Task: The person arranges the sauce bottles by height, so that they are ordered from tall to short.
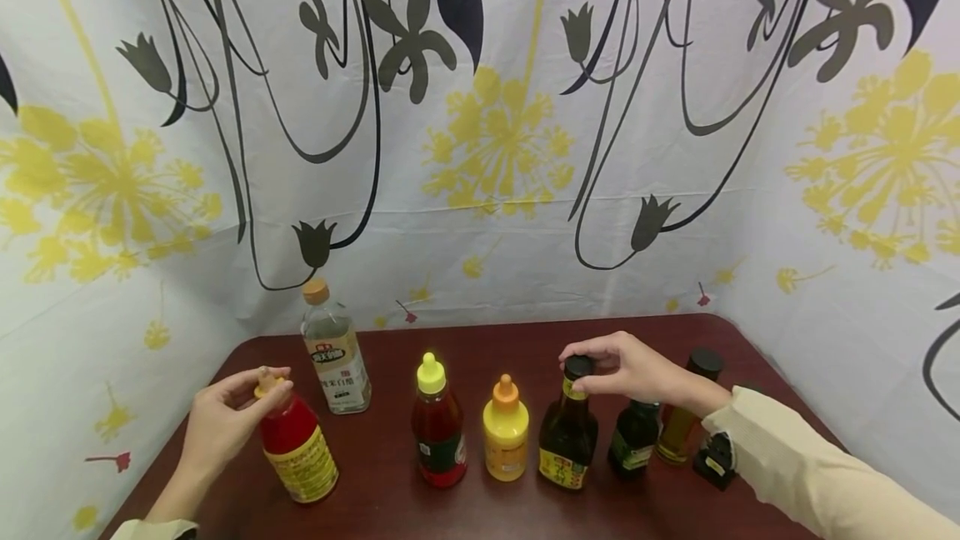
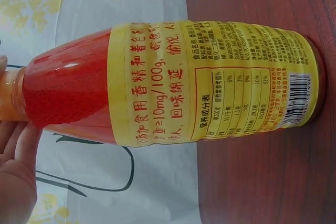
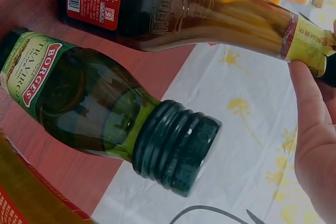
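At the left of the head view my left hand (image 1: 217, 423) holds the yellow-orange cap of a red squeeze bottle (image 1: 288, 432) with a yellow label. In the left wrist view the fingers (image 2: 27, 148) are at the cap's base, and the red bottle (image 2: 73, 82) shows a printed nutrition table. My right hand (image 1: 633, 369) pinches the black cap and neck of a dark sauce bottle (image 1: 567, 440) right of centre. A finger (image 3: 310, 98) touches the yellow neck band of that sauce bottle (image 3: 178, 14) in the right wrist view. Both bottles appear to stand on the table.
Between the hands stand a red sauce bottle (image 1: 438, 432) with a yellow-green cap and a yellow squeeze bottle (image 1: 506, 440). A clear vinegar bottle (image 1: 337, 365) is behind the left hand. Beneath the right forearm are a green olive oil bottle (image 1: 633, 440) and other bottles. Patterned cloth (image 1: 480, 273) surrounds the table (image 1: 390, 515).
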Demonstrator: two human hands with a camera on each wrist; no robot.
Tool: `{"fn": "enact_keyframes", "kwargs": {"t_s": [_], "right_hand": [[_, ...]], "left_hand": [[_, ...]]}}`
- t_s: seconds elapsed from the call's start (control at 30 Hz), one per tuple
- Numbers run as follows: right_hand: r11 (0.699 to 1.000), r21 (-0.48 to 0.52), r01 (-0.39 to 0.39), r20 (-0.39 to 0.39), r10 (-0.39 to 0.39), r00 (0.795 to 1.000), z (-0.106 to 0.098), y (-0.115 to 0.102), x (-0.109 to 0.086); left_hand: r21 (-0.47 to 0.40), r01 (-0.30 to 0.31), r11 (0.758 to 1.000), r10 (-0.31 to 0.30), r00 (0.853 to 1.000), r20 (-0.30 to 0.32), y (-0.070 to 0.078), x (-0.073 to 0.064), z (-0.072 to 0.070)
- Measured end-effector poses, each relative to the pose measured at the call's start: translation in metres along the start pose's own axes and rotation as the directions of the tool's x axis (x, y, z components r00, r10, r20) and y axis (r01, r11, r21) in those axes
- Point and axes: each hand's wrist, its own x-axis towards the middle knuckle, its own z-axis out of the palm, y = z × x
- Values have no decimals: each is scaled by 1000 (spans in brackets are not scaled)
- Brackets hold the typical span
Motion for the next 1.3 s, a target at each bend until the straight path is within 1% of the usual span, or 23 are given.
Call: {"fn": "enact_keyframes", "kwargs": {"t_s": [0.17,0.3,0.4,0.5,0.6,0.7,0.8,0.87,0.97,1.1,1.17,1.3], "right_hand": [[1000,8,-13,3,13,1000,0,0,0],[1000,22,-16,8,16,1000,0,0,0],[1000,29,-10,6,10,1000,0,1,0],[999,36,-11,3,11,1000,0,2,-1],[999,40,-15,4,15,1000,0,2,-1],[999,37,-11,3,11,1000,1,2,-1],[999,36,1,-1,-1,1000,1,2,-1],[999,38,4,-3,-4,1000,1,2,-1],[1000,30,-5,-6,5,1000,0,2,-1],[1000,25,-18,-3,18,1000,0,3,-1],[999,28,-22,-2,23,1000,0,3,-1],[999,32,-31,-4,31,1000,0,2,-1]], "left_hand": [[-11,-11,1000,10,999,-35,3,0,-2],[-12,-42,999,41,998,-50,7,3,-3],[12,-64,998,64,997,-34,12,7,-3],[31,-74,997,74,997,-10,17,11,-2],[28,-77,997,77,997,12,21,15,1],[46,-94,995,93,995,27,28,18,4],[59,-129,990,126,991,50,35,23,9],[51,-150,987,147,987,68,39,27,13],[21,-167,986,164,981,100,45,32,19],[27,-174,984,169,977,131,53,39,27],[36,-185,982,178,974,138,57,44,30],[22,-208,978,203,969,139,62,56,38]]}}
